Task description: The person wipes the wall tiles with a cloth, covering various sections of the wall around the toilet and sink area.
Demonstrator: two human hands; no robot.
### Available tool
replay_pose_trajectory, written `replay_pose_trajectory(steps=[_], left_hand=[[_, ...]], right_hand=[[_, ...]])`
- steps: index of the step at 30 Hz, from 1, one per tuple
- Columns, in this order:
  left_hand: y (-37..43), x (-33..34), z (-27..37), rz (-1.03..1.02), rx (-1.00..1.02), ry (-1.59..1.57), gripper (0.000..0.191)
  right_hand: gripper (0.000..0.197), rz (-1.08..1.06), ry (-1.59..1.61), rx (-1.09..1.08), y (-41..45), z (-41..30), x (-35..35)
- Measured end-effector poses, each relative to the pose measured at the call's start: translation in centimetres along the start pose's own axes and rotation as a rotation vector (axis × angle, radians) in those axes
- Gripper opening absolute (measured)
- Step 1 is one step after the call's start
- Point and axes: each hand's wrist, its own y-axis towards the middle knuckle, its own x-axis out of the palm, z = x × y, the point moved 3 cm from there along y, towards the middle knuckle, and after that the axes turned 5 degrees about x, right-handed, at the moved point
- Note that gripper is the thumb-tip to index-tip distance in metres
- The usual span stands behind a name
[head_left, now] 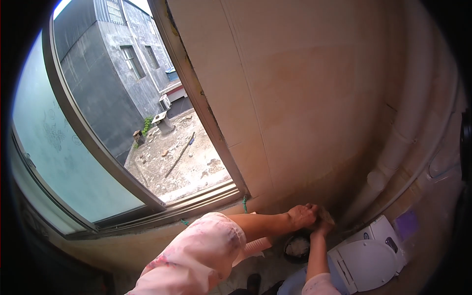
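My left hand (303, 215) reaches in from the left and is closed in a fist against my right hand (322, 226). Between them is a bunched, tan piece of what looks like cloth (327, 217), with one end showing past my right hand. Both hands grip it, though shadow and my fingers hide most of it. Below them on the floor stands a dark round bin (286, 254) with a white bag or paper inside. A light blue basin (291, 287) is partly hidden by my right forearm.
A white toilet (372, 263) with its lid down stands right of my arm. Pale pipes (398, 147) run down the corner. A sliding window (204, 110) opens on the left, with green cord (245, 204) at its sill. A pink ribbed container (259, 244) is beside my left sleeve.
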Motion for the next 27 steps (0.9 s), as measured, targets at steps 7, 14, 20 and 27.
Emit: replay_pose_trajectory(steps=[7, 14, 20, 27], left_hand=[[3.0, 0.2, -5.5, -0.007, 0.092, 0.433, 0.027], [2.0, 6.9, -6.4, -0.469, 0.198, 0.655, 0.05], [8.2, 2.7, -7.0, -0.18, 0.273, 0.989, 0.049], [14.3, 3.4, -9.7, -0.224, 0.134, 1.161, 0.051]], right_hand=[[0.036, 0.014, -1.417, -0.266, 11.3, 6.9, -2.6], [0.045, 0.016, -1.228, -0.342, 4.2, 13.2, 4.8], [0.042, 0.045, -1.532, -0.418, 7.6, 0.5, 8.6], [0.03, 0.051, -1.064, -0.403, 16.5, -6.0, 8.6]])
